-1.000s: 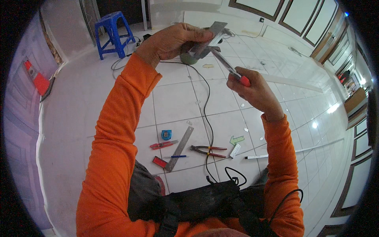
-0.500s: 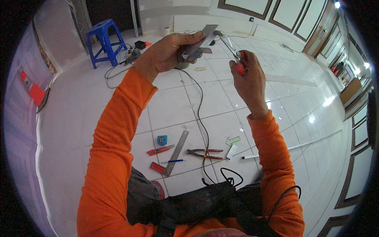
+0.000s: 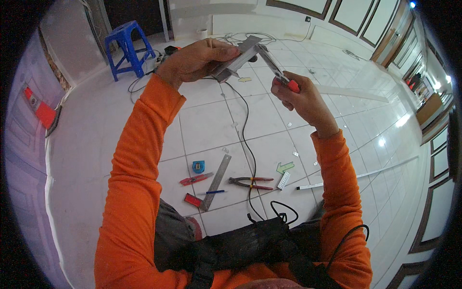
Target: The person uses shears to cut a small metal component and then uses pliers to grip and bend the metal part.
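The left hand (image 3: 199, 59) is gripping a flat grey metal bracket (image 3: 239, 57) in closed fingers, while the right hand (image 3: 301, 98) is clasping a red-handled slim metal tool (image 3: 278, 72) against it

Both arms were raised in front of the head, elbows bent, sleeves orange to the wrists. Left hand (image 3: 195, 60) was held high, palm turned inward, fingers curled and thumb pressed forward in a closed grip. Right hand (image 3: 303, 98) sat slightly lower and just beside it, knuckles outward, fingers folded tight, wrist bent back toward the forearm.
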`<state>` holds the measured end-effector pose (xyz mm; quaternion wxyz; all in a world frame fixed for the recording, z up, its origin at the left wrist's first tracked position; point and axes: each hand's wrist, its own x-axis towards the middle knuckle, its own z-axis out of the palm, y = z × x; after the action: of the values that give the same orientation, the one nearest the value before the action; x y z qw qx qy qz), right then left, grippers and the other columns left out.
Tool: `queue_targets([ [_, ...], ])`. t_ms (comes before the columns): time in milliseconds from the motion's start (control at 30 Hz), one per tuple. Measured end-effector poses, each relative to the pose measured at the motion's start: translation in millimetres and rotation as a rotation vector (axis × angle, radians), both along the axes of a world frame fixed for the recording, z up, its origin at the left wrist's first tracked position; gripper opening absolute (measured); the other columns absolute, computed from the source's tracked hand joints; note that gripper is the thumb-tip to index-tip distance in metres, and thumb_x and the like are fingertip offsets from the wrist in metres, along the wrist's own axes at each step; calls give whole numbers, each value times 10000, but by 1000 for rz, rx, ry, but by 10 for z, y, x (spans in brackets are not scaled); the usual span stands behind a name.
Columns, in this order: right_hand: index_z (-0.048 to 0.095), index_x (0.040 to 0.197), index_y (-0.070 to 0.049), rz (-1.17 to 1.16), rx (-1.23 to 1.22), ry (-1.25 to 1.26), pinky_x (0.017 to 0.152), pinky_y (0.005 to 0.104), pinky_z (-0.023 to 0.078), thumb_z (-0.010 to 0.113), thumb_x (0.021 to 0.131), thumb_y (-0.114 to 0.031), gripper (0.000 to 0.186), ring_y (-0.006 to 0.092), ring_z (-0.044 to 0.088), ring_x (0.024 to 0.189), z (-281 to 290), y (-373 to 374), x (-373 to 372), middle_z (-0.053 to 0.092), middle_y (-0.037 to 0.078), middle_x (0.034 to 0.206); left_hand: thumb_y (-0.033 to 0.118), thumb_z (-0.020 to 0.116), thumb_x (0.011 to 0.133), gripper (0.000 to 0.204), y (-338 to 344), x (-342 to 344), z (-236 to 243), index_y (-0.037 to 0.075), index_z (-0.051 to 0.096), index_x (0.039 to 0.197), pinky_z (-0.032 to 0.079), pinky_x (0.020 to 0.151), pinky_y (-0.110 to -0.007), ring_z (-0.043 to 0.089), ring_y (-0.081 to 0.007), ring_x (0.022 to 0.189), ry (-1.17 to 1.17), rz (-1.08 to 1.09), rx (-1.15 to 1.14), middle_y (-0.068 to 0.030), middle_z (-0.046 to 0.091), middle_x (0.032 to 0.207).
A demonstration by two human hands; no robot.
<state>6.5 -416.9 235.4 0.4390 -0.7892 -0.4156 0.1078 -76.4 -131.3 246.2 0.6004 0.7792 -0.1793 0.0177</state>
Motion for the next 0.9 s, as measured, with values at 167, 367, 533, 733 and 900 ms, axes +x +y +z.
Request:
queue_targets([
  [167,628,1076,-17,-40,180,-226,705,311,487,703,913,-229,278,179,577,757,-162,117,21,617,76,846,412,745,896,453,14,11,23,8,678,1090,568,609,-210,672,-96,750,40,24,-229,-61,697,905],
  [367,593,1181,-1,-210,235,-436,783,401,527,720,898,-235,389,327,671,857,-357,183,120,682,182,949,360,777,877,491,-43,104,24,3,639,1184,574,784,-251,684,-137,920,-134,253,-278,-80,698,1035],
  [533,589,1145,-28,-303,134,-486,771,446,538,720,885,-246,364,405,683,892,-282,171,58,695,203,993,307,831,822,504,-21,127,65,19,657,1197,557,917,-312,693,-191,1005,-407,456,-55,-92,719,1108],
  [733,584,1099,-66,-521,119,-778,729,464,538,693,884,-210,281,379,693,865,-134,130,36,700,160,969,314,839,806,443,-93,134,70,58,709,1143,559,935,-321,713,-190,994,-522,587,97,-107,748,1056],
  [900,570,1087,-81,-641,216,-735,713,452,537,702,879,-202,274,374,692,841,-231,164,57,699,152,977,319,839,804,395,-111,104,103,64,742,1089,566,923,-313,724,-161,962,-545,619,159,-92,763,1017],
])
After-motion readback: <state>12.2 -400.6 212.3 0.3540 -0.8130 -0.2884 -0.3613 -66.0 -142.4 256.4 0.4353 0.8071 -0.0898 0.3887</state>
